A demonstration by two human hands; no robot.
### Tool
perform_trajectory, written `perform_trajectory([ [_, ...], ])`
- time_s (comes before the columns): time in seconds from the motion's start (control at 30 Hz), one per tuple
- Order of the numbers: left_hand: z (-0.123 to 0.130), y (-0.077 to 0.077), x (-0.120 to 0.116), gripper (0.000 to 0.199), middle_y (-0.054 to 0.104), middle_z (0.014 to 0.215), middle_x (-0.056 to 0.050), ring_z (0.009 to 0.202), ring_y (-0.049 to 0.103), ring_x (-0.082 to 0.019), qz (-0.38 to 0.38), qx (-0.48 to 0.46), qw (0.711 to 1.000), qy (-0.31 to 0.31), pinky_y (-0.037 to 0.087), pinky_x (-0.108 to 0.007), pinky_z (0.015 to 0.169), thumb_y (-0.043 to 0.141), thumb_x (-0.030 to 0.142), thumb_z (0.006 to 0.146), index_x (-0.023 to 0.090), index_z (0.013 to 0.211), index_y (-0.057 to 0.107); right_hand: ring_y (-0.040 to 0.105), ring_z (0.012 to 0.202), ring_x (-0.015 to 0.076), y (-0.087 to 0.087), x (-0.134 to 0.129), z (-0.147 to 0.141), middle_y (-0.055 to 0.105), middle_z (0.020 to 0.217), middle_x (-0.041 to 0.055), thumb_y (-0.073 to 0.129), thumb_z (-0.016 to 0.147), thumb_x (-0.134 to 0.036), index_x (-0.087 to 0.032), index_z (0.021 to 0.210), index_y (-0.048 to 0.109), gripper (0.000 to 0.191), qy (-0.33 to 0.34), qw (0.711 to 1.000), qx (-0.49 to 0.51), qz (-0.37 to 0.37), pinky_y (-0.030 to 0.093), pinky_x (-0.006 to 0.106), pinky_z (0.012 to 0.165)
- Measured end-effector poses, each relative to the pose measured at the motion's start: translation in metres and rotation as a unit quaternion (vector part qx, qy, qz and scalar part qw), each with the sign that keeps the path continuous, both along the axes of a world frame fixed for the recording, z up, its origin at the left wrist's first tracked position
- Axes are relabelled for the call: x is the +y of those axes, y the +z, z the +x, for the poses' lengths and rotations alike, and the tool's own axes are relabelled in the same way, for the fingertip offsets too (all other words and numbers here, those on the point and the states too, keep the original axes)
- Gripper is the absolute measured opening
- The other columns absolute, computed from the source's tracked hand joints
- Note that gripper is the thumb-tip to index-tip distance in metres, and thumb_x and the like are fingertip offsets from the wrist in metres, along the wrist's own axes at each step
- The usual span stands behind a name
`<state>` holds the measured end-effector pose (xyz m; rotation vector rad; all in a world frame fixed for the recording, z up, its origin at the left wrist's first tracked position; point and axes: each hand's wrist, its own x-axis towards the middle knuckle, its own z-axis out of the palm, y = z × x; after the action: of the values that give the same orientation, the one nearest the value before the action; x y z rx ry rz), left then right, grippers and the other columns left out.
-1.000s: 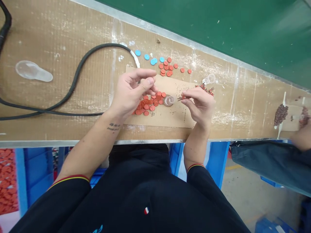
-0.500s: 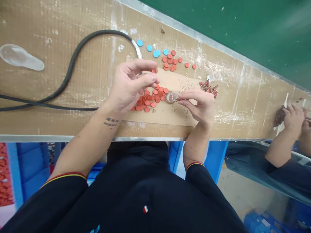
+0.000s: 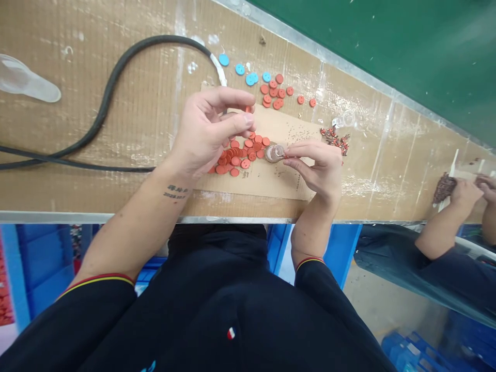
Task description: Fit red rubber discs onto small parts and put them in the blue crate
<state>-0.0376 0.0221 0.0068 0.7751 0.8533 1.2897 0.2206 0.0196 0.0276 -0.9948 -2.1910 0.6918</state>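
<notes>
My left hand (image 3: 211, 129) is closed in a pinch on a red disc (image 3: 248, 109), above a heap of red button-like discs (image 3: 234, 153), some with two small holes. My right hand (image 3: 315, 160) is pinched shut on a small, thin reddish piece (image 3: 285, 155), whose exact kind is too small to tell. Its tip is at the rim of a small clear round container (image 3: 274, 152) standing beside the discs. Under both hands lies a cardboard sheet (image 3: 267, 186), with tiny dark bits (image 3: 302, 132) scattered on it.
Blue discs (image 3: 239, 69) and more red discs (image 3: 281, 93) lie behind my hands. Right of them sits a pile of small red-and-dark pieces (image 3: 335, 138). A black cable (image 3: 112, 85) curves across the left side, near a clear scoop-shaped thing (image 3: 29, 82). A co-worker's hand (image 3: 465, 192) works at far right.
The view has shifted slightly. Both my hands keep nearly the same pinched poses over the cardboard. The co-worker's hands have moved a little.
</notes>
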Motion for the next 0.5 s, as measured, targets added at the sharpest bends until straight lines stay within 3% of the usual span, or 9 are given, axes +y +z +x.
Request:
perform_trajectory([
  [0.3, 0.0015, 0.003, -0.0001, 0.04, 0.071, 0.077, 0.001, 0.076, 0.073, -0.018, 0.006, 0.005, 1.0, 0.011, 0.062, -0.032, 0.071, 0.103, 0.034, 0.066, 0.021, 0.09, 0.074, 0.082, 0.089, 0.0181, 0.0006, 0.0007, 0.002, 0.086, 0.096, -0.005, 0.083, 0.09, -0.026, -0.033, 0.097, 0.082, 0.01, -0.008, 1.0, -0.009, -0.004, 0.069, 0.035, 0.082],
  [0.5, 0.0029, 0.005, 0.0003, 0.038, 0.071, 0.078, 0.0, 0.07, 0.071, -0.016, 0.018, -0.005, 1.0, 0.019, 0.061, -0.031, 0.067, 0.104, 0.033, 0.062, 0.021, 0.087, 0.078, 0.082, 0.087, 0.0171, -0.0009, 0.0004, 0.0014, 0.086, 0.093, -0.0049, 0.083, 0.09, -0.028, -0.032, 0.095, 0.082, 0.007, -0.022, 0.999, 0.023, 0.036, 0.069, 0.034, 0.08],
])
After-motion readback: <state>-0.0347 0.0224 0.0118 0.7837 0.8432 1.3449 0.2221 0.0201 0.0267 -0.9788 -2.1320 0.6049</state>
